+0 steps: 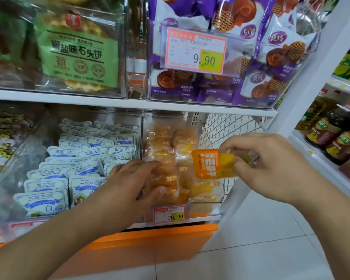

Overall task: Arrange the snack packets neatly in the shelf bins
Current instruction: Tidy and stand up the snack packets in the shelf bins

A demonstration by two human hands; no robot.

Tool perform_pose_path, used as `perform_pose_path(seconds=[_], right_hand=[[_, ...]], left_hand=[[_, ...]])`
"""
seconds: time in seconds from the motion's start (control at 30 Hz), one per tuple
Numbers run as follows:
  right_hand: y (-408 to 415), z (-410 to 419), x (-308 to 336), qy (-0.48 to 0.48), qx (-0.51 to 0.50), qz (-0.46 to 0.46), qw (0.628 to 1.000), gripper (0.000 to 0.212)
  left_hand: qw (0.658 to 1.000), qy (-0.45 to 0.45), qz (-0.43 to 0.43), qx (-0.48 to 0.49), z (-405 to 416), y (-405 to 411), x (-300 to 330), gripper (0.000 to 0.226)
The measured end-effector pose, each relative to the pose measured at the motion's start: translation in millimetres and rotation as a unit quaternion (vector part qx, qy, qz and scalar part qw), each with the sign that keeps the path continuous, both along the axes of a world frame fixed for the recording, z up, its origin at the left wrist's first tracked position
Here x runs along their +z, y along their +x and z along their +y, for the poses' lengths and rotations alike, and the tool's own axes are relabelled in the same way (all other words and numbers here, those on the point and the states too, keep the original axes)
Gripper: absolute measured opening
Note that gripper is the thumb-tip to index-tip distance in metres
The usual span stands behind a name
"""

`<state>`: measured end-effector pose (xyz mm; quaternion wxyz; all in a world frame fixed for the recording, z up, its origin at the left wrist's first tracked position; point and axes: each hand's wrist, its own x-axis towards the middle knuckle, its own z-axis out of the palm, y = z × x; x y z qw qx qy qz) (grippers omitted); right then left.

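Observation:
A clear shelf bin [206, 199] on the lower shelf holds several orange snack packets [171, 142]. My left hand [133, 182] reaches into that bin, its fingers and thumb curled round packets near the front. My right hand [271, 168] hovers just right of the bin and pinches one orange packet [208, 164] by its clear end, holding it above the bin's right side. The neighbouring bin on the left is filled with rows of blue-and-white packets [73, 164].
The upper shelf carries bins of green cracker bags [77, 51] and purple pastry packets [261, 63], with a 9.90 price tag [196, 50]. A 29.90 tag [169, 215] hangs below the orange bin. A white wire side panel [230, 126] and bottles [335, 130] stand right.

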<state>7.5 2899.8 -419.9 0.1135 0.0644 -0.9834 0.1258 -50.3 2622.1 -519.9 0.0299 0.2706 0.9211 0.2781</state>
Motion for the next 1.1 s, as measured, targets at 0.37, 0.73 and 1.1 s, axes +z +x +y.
perform_pose_path(seconds=[0.37, 0.73, 1.1], right_hand=[[-18.1, -2.9, -47.4, -0.068, -0.013, -0.056, 0.996, 0.04], [-33.5, -17.0, -40.7, -0.069, 0.009, -0.079, 0.994, 0.029], [-114.9, -29.3, -87.8, -0.166, 0.06, -0.352, 0.919, 0.052]], left_hand=[[1.0, -0.001, 0.026, -0.011, 1.5, 1.2, 3.5, 0.063], [0.998, -0.028, 0.046, -0.027, -7.1, 1.7, -0.2, 0.06], [0.998, 0.005, 0.009, -0.063, -15.3, -32.1, 1.6, 0.059]])
